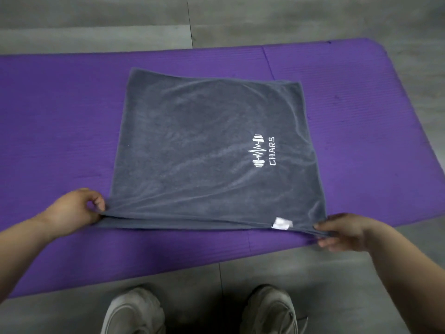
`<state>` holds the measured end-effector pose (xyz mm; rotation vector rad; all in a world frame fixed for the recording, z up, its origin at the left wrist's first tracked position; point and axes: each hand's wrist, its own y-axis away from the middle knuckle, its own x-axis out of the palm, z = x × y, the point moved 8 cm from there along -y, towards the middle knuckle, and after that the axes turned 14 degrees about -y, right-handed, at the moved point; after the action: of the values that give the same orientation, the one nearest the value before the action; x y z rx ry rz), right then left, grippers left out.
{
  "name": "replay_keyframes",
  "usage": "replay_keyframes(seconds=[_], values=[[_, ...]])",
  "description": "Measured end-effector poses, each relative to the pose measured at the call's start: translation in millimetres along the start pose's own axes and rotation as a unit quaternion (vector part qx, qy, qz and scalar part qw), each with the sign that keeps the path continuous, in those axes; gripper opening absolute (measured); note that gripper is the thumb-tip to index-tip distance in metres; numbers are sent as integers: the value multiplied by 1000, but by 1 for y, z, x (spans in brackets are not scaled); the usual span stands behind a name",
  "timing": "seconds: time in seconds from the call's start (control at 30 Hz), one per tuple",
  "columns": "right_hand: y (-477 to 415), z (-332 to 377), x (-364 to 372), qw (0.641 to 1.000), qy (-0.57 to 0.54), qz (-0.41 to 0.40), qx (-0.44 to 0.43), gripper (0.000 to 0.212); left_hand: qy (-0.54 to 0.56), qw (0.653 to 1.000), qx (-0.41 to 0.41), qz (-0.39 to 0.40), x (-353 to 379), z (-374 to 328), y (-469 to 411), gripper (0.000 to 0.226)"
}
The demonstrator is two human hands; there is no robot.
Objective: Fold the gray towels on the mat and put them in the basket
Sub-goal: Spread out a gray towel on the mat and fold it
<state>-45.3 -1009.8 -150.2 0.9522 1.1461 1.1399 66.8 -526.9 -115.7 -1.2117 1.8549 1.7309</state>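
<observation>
Between the two grips runs the near edge of the gray towel (212,150), pulled nearly taut from corner to corner. The left grip (77,210) has thumb and curled fingers pinched on the near-left corner. The right grip (342,231) pinches the near-right corner, thumb on top and fingers tucked beneath. Two layers show along this held edge, so the towel looks already doubled once.

The rest of the cloth lies straight ahead of both grips, flat on the purple mat (60,116), with its far edge well beyond them. The sides running away from the grips look somewhat longer than the edge held between them, so the long axis points forward. A white logo (262,150) sits ahead of the right grip, nearer to it than to the left, and a small white label (281,222) lies just inside the right grip on the held edge.

Neither grip is nearer the cloth, as each holds its own corner. The likely next fold carries both corners forward together onto the far edge, kept level so the sides line up. The basket is not in view.
</observation>
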Motion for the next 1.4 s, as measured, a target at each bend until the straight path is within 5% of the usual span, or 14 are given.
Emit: replay_keyframes(seconds=[0.13,0.2,0.27,0.33,0.43,0.6,0.7,0.8,0.93,1.1,1.2,1.3,1.4], values=[[19,-5,-9,998,34,45,18,18,-104,990,-20,98,9,4,0,37],[27,4,-14,998,-16,60,2,6,-45,985,-28,163,6,-3,-1,33],[29,22,-23,991,-111,52,-49,36,75,978,-40,189,-8,-11,-9,30],[31,51,-34,974,-186,19,-127,40,195,964,-54,174,-28,-20,-26,27],[35,104,-26,947,-245,23,-207,15,298,947,-38,114,-59,-46,-54,27],[12,179,-29,916,-307,-6,-259,27,340,939,38,36,-92,-90,-98,32],[3,211,-17,932,-231,25,-277,28,173,980,76,-59,-104,-105,-120,40],[-13,229,-21,943,-86,-95,-307,27,44,980,100,-166,-114,-118,-133,40],[-15,252,-35,895,-29,-237,-377,34,144,968,98,-178,-118,-116,-156,37],[-9,277,-52,866,-39,-281,-411,35,187,959,90,-194,-140,-116,-171,41],[-22,289,-52,879,0,-298,-373,15,183,961,70,-196,-141,-115,-185,45],[-37,286,-35,901,45,-293,-317,56,108,974,25,-199,-127,-114,-186,60],[-27,260,-13,883,80,-340,-314,62,112,966,-10,-233,-104,-102,-164,61]])
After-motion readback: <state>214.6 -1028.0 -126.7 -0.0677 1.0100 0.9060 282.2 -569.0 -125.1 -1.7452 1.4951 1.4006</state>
